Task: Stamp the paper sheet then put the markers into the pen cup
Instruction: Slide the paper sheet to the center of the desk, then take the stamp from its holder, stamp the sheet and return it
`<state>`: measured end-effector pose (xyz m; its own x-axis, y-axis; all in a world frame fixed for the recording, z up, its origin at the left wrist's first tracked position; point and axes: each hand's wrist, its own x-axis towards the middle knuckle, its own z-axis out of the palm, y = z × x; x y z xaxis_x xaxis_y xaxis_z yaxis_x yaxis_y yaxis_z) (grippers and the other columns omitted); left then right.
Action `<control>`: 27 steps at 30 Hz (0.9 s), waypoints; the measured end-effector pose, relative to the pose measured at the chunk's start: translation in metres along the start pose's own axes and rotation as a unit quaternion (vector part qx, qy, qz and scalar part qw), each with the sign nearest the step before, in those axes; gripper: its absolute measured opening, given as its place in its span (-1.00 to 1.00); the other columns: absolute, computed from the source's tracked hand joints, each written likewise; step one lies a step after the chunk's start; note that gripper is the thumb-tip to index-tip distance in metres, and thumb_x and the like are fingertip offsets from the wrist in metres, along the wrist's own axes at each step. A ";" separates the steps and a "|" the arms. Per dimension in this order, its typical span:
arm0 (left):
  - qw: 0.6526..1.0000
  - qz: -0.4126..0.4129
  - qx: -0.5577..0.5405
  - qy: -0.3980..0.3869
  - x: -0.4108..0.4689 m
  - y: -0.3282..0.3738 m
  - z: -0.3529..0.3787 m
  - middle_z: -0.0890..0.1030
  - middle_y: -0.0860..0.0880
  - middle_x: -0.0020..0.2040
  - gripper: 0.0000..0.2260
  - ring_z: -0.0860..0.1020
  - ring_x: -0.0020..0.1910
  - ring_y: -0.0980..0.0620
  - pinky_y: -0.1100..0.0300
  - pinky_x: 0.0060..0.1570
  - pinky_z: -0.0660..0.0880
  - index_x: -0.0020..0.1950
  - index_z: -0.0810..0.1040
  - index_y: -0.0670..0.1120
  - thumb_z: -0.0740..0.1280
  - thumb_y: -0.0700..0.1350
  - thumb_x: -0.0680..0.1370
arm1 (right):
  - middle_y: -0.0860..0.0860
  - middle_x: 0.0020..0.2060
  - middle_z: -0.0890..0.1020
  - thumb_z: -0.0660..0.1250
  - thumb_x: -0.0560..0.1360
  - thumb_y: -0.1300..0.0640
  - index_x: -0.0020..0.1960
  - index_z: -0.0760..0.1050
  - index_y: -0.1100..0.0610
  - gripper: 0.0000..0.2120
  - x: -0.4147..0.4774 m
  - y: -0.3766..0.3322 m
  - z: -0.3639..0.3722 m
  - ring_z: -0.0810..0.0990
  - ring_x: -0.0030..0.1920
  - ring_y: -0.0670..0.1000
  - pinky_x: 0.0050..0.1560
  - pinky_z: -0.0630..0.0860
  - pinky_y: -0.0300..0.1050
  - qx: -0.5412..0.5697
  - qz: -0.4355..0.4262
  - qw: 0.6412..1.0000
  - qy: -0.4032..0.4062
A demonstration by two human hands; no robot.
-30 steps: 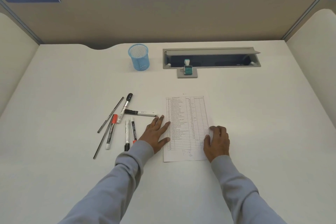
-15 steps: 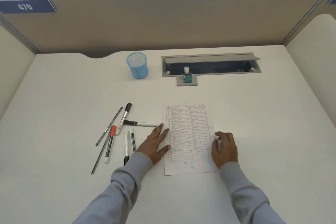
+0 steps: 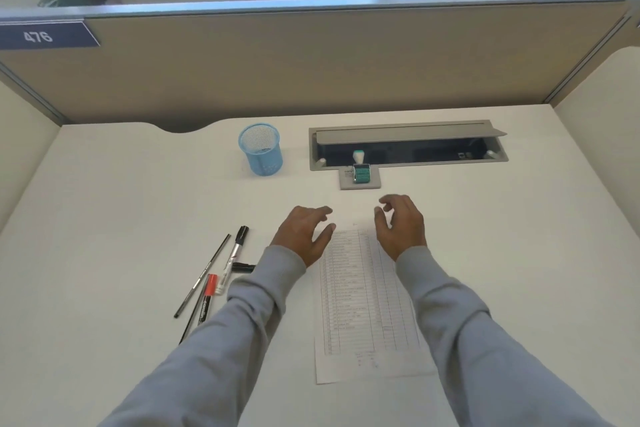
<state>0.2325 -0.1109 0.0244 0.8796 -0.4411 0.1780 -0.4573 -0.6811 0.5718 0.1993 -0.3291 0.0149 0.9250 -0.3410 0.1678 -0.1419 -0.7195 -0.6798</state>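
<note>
A printed paper sheet [image 3: 367, 305] lies flat on the white desk in front of me. My left hand [image 3: 304, 234] hovers over its top left corner, fingers apart and empty. Over the top right corner, my right hand [image 3: 401, 225] is also empty with curled, spread fingers. A teal stamp [image 3: 361, 170] stands on a grey pad just beyond both hands. The blue mesh pen cup [image 3: 261, 149] stands further left at the back. Several markers [image 3: 235, 253] and thin pens lie left of the sheet, partly hidden by my left sleeve.
An open grey cable tray [image 3: 408, 146] is set into the desk behind the stamp. A tan partition wall [image 3: 311, 62] closes the back and white side panels close both sides. Potted plants stand beyond the partition.
Both hands have left the sheet's lower part and moved forward to its top end, towards the stamp. The view has tilted upward.
</note>
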 end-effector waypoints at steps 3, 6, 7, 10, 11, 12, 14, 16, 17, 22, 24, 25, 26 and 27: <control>0.999 -0.009 0.005 -0.036 0.029 -0.007 0.006 0.68 -0.08 0.07 -0.68 0.54 0.15 -0.13 0.15 0.15 0.40 0.29 0.57 -0.14 0.38 -0.06 0.57 | 0.08 -0.04 0.62 0.38 0.56 0.14 0.13 0.57 0.17 -0.83 0.041 -0.005 0.006 0.55 -0.11 0.05 -0.02 0.55 -0.03 0.011 0.038 0.999 -0.021; 0.997 -0.031 0.008 -0.067 0.056 -0.014 0.012 0.64 -0.10 0.16 -0.63 0.49 0.21 -0.15 0.08 0.21 0.41 0.34 0.52 -0.14 0.37 -0.02 0.57 | 0.07 0.01 0.63 0.39 0.56 0.08 0.13 0.56 0.14 -0.80 0.076 -0.008 0.014 0.59 0.03 0.11 0.08 0.59 0.06 0.021 0.086 0.995 -0.048; 0.996 -0.043 0.011 -0.076 0.064 -0.015 0.014 0.62 -0.10 0.20 -0.60 0.48 0.24 -0.15 0.07 0.23 0.40 0.37 0.49 -0.13 0.36 -0.01 0.57 | 0.07 0.02 0.63 0.40 0.55 0.07 0.14 0.56 0.13 -0.79 0.086 -0.009 0.017 0.59 0.07 0.11 0.12 0.59 0.10 0.020 0.099 0.993 -0.055; 0.991 -0.078 0.025 -0.109 0.085 -0.023 0.022 0.52 -0.09 0.34 -0.50 0.42 0.33 -0.13 0.07 0.32 0.34 0.45 0.39 -0.10 0.35 0.05 0.57 | 0.09 0.09 0.62 0.42 0.54 0.01 0.17 0.56 0.12 -0.72 0.108 -0.011 0.029 0.60 0.12 0.10 0.16 0.62 0.15 0.020 0.138 0.988 -0.070; 0.989 -0.085 0.024 -0.119 0.091 -0.025 0.026 0.48 -0.09 0.39 -0.47 0.40 0.36 -0.13 0.08 0.35 0.32 0.47 0.36 -0.09 0.36 0.06 0.56 | 0.10 0.10 0.62 0.44 0.53 -0.02 0.18 0.56 0.13 -0.69 0.113 -0.012 0.034 0.61 0.13 0.11 0.15 0.63 0.15 0.026 0.150 0.986 -0.073; 0.988 -0.089 0.020 -0.127 0.097 -0.027 0.029 0.44 -0.08 0.43 -0.44 0.38 0.39 -0.13 0.07 0.38 0.30 0.49 0.34 -0.09 0.38 0.07 0.55 | 0.11 0.11 0.62 0.45 0.52 -0.05 0.19 0.56 0.14 -0.65 0.118 -0.012 0.038 0.61 0.12 0.12 0.15 0.63 0.16 0.032 0.161 0.984 -0.075; 0.987 -0.093 0.007 -0.132 0.107 -0.030 0.035 0.40 -0.08 0.47 -0.39 0.37 0.42 -0.12 0.06 0.41 0.30 0.50 0.31 -0.08 0.41 0.07 0.53 | 0.13 0.14 0.62 0.46 0.48 -0.14 0.19 0.57 0.16 -0.56 0.127 -0.012 0.046 0.62 0.14 0.15 0.14 0.63 0.19 0.038 0.187 0.979 -0.077; 0.986 -0.096 0.001 -0.137 0.118 -0.032 0.041 0.38 -0.08 0.48 -0.34 0.35 0.44 -0.12 0.04 0.42 0.31 0.51 0.29 -0.08 0.45 0.06 0.49 | 0.13 0.19 0.63 0.47 0.44 -0.23 0.19 0.58 0.16 -0.47 0.134 -0.012 0.054 0.62 0.17 0.16 0.18 0.60 0.22 0.041 0.218 0.972 -0.082; 0.985 -0.098 0.000 -0.142 0.123 -0.032 0.043 0.37 -0.08 0.48 -0.31 0.35 0.44 -0.12 0.03 0.43 0.31 0.51 0.28 -0.08 0.47 0.06 0.48 | 0.11 0.19 0.64 0.47 0.42 -0.25 0.18 0.59 0.15 -0.46 0.138 -0.012 0.057 0.62 0.17 0.16 0.20 0.59 0.23 0.041 0.230 0.969 -0.086; 0.984 -0.097 -0.012 -0.149 0.136 -0.034 0.053 0.40 -0.09 0.41 -0.23 0.42 0.35 -0.11 0.02 0.37 0.39 0.50 0.32 -0.09 0.56 0.04 0.38 | -0.05 -0.12 0.65 0.52 0.36 -0.24 -0.15 0.55 -0.01 -0.67 0.142 -0.011 0.071 0.65 0.03 0.11 0.21 0.56 0.22 0.061 0.273 0.956 -0.090; 0.984 -0.096 -0.013 -0.147 0.138 -0.036 0.055 0.41 -0.09 0.39 -0.22 0.42 0.35 -0.10 0.02 0.36 0.40 0.50 0.33 -0.09 0.57 0.03 0.36 | -0.12 -0.24 0.61 0.51 0.36 -0.23 -0.23 0.53 -0.03 -0.69 0.142 -0.011 0.072 0.63 -0.03 0.08 0.23 0.52 0.23 0.062 0.288 0.952 -0.081; 0.984 -0.097 -0.016 -0.146 0.139 -0.036 0.055 0.41 -0.10 0.38 -0.22 0.42 0.34 -0.10 0.01 0.36 0.41 0.49 0.34 -0.10 0.58 0.03 0.35 | -0.15 -0.30 0.57 0.52 0.36 -0.22 -0.27 0.51 -0.03 -0.68 0.142 -0.011 0.071 0.62 -0.05 0.06 0.24 0.51 0.23 0.066 0.298 0.949 -0.078; 0.984 -0.097 -0.018 -0.147 0.140 -0.037 0.055 0.41 -0.10 0.37 -0.22 0.42 0.34 -0.10 0.00 0.35 0.42 0.49 0.35 -0.10 0.59 0.03 0.35 | -0.18 -0.33 0.55 0.52 0.36 -0.21 -0.29 0.50 -0.02 -0.68 0.141 -0.011 0.070 0.62 -0.06 0.06 0.25 0.50 0.23 0.072 0.307 0.946 -0.076; 0.984 -0.096 -0.017 -0.148 0.141 -0.037 0.055 0.40 -0.10 0.36 -0.21 0.42 0.33 -0.10 0.00 0.34 0.42 0.49 0.35 -0.10 0.59 0.04 0.35 | -0.18 -0.33 0.55 0.52 0.36 -0.20 -0.28 0.52 -0.01 -0.69 0.141 -0.011 0.069 0.63 -0.05 0.06 0.25 0.50 0.23 0.077 0.312 0.944 -0.075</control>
<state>0.3667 -0.1801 -0.0158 0.8701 -0.4611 -0.1742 -0.2774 -0.7502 0.6002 0.3555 -0.3275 -0.0026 0.7190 -0.5720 -0.3948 -0.6334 -0.3053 -0.7111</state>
